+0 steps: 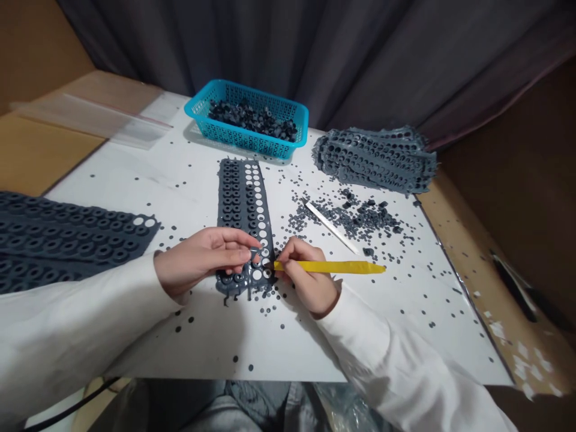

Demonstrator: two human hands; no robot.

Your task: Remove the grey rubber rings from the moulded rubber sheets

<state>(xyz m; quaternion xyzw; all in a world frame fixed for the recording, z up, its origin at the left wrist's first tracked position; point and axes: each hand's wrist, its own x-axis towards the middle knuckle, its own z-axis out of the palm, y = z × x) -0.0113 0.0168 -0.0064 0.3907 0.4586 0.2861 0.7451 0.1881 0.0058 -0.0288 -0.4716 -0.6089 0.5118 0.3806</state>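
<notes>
While my left hand (198, 258) bends over the sheet: fingertips nearly together; whether they pinch a small piece, I cannot tell.
My right hand (310, 285): clamped on a yellow tool (337, 267), its dark tip at the sheet's right edge.
Dark sheet (243, 210): mid-table, running from near the basket towards the near edge, with white showing through the holes along its right side.
Handling: light, rubbery and bendy, I judge, a bit slick where it shines; thin webs between holes could tear, so I'd hold the solid border.
Table (180, 342): white and smooth-looking, with dark scraps (369, 219) strewn right of centre beside a white stick (332, 228).
Far edge: blue basket (247, 139) of small dark pieces (252, 120); stacked sheets (378, 159) by the far right corner.
Left edge: wider sheet (67, 240), with clear bag (112, 120) beyond.
Room: dim, grey curtain (360, 48) behind, brown panels (31, 48) at both sides.
</notes>
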